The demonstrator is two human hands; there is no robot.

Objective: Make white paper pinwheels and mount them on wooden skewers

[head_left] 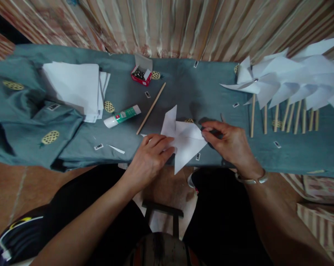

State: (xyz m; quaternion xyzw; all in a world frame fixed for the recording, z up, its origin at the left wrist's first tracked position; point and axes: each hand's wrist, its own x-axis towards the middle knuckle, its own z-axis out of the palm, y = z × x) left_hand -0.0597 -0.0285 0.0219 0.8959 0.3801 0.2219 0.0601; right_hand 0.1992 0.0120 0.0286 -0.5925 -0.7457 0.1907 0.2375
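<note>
A white paper pinwheel (187,142) with folded blades is held just above the front edge of the cloth-covered table. My left hand (152,155) closes on its left side, fingertips near the centre. On the right, my right hand (224,140) pinches the tip of one blade between thumb and fingers. Behind my left hand a bare wooden stick (151,108) lies at a slant. A glue stick (122,116) with a green label rests to the left of it. Farther back stands an open red box (141,70) with small metal pieces inside.
A stack of white paper (74,87) lies at the left. Several finished pinwheels (294,77) on sticks overlap at the far right. A thin paper scrap (116,149) lies near the front edge. A striped curtain (183,27) hangs behind the table (200,88).
</note>
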